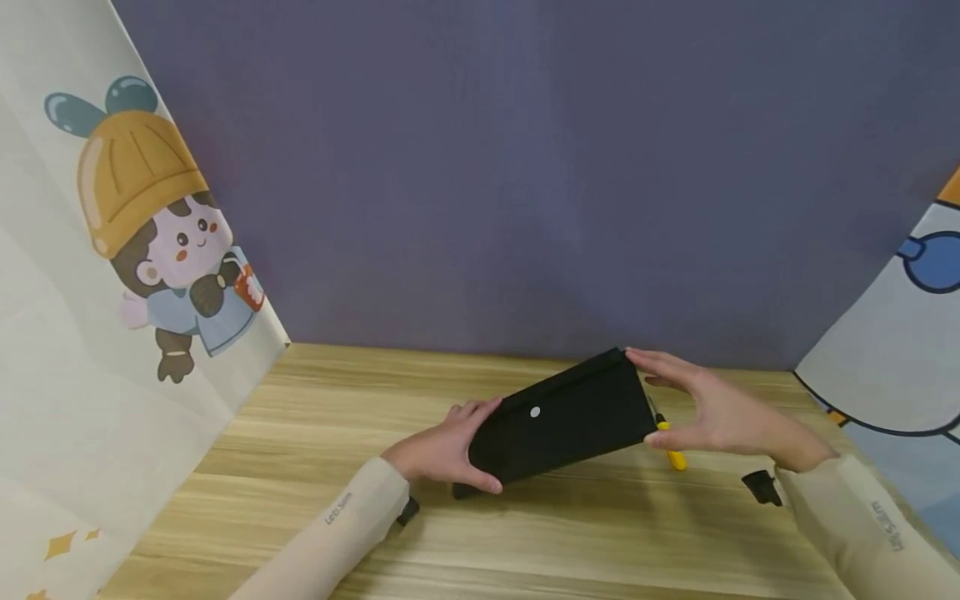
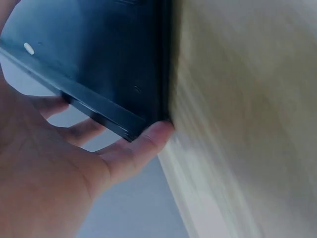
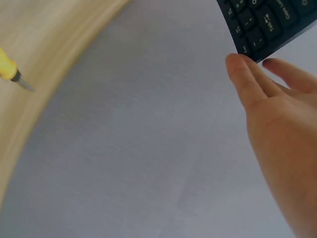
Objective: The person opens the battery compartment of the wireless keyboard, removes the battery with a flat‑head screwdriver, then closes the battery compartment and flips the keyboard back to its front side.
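Observation:
A black keyboard [image 1: 573,425] is held up tilted over the wooden table, its plain underside with a small white round spot facing the head camera. My left hand [image 1: 444,446] grips its left end, thumb at the lower edge and fingers along the upper edge. At the other end, my right hand [image 1: 723,414] pinches the short side between thumb and fingers. Keys of the keyboard [image 3: 270,22] show in the right wrist view, on the side turned away from the head. In the left wrist view, the underside of the keyboard [image 2: 99,54] lies above the left thumb.
A yellow-handled screwdriver [image 1: 675,458] lies on the table [image 1: 315,417] behind the keyboard's right end, partly hidden by it. A grey-purple wall [image 1: 480,183] closes off the back. Panels with cartoon prints stand left and right.

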Tool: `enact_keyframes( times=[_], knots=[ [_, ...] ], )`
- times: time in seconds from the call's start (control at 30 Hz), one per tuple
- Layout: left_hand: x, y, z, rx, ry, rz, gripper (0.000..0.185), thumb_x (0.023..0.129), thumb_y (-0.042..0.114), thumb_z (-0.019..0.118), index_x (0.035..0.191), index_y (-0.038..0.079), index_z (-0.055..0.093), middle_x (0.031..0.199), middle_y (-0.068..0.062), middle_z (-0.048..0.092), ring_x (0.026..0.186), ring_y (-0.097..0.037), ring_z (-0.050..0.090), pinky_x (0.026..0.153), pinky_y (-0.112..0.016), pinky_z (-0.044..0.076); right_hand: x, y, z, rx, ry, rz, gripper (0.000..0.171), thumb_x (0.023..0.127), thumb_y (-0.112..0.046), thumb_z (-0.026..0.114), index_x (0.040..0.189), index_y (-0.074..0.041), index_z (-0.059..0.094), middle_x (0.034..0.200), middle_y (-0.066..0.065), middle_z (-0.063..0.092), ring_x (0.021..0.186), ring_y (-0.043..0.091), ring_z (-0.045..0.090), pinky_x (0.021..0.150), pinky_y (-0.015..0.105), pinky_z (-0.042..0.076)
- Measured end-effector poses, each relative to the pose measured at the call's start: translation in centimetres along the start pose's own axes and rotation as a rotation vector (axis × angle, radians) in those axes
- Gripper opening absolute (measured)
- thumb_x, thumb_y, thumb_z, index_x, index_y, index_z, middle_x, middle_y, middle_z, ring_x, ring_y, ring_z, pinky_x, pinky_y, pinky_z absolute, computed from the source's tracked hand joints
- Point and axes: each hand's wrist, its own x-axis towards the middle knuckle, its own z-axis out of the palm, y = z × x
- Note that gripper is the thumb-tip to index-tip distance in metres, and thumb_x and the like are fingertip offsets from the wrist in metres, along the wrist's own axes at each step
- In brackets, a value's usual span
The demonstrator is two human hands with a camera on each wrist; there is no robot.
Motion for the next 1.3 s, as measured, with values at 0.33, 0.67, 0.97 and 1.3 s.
enact_keyframes(
  times=[0.33, 0.67, 0.97, 1.3],
  knots=[
    [-0.6, -1.1, -1.1, 0.033, -0.013, -0.030, 0.120, 0.069, 0.056, 0.086, 0.161, 0.019, 0.018, 0.153, -0.009, 0.033, 0.137, -0.032, 0.033, 0.097, -0.050, 0.047, 0.5, 1.8, 3.1, 0.043, -0.033, -0.005, 0.102, 0.078, -0.039, 0.086, 0.154, 0.001, 0.032, 0.154, 0.022, 0.036, 0.126, 0.038, 0.054, 0.099, 0.044, 0.049],
    [-0.7, -1.3, -1.3, 0.057, -0.016, -0.094, 0.117, 0.070, 0.054, 0.087, 0.161, 0.021, 0.020, 0.155, -0.009, 0.029, 0.139, -0.035, 0.031, 0.095, -0.051, 0.048, 1.2, 2.7, 5.4, 0.084, -0.075, 0.084, 0.106, 0.079, -0.043, 0.084, 0.158, -0.007, 0.023, 0.157, 0.023, 0.026, 0.125, 0.042, 0.053, 0.095, 0.058, 0.047],
    [-0.1, -1.1, -1.1, 0.141, -0.021, -0.147, 0.113, 0.071, 0.054, 0.087, 0.159, 0.021, 0.025, 0.155, -0.009, 0.031, 0.136, -0.035, 0.034, 0.097, -0.055, 0.046, 1.9, 3.8, 7.9, 0.141, -0.145, 0.199, 0.110, 0.076, -0.038, 0.087, 0.158, -0.002, 0.022, 0.157, 0.032, 0.018, 0.130, 0.050, 0.044, 0.098, 0.057, 0.046],
    [1.2, -1.4, -1.4, 0.176, -0.047, -0.196, 0.111, 0.069, 0.049, 0.090, 0.158, 0.020, 0.030, 0.158, -0.012, 0.028, 0.142, -0.039, 0.028, 0.106, -0.061, 0.035, 2.7, 5.3, 10.1, 0.170, -0.203, 0.223, 0.110, 0.075, -0.033, 0.088, 0.156, 0.002, 0.022, 0.156, 0.036, 0.013, 0.128, 0.055, 0.044, 0.096, 0.057, 0.047]
  ],
)
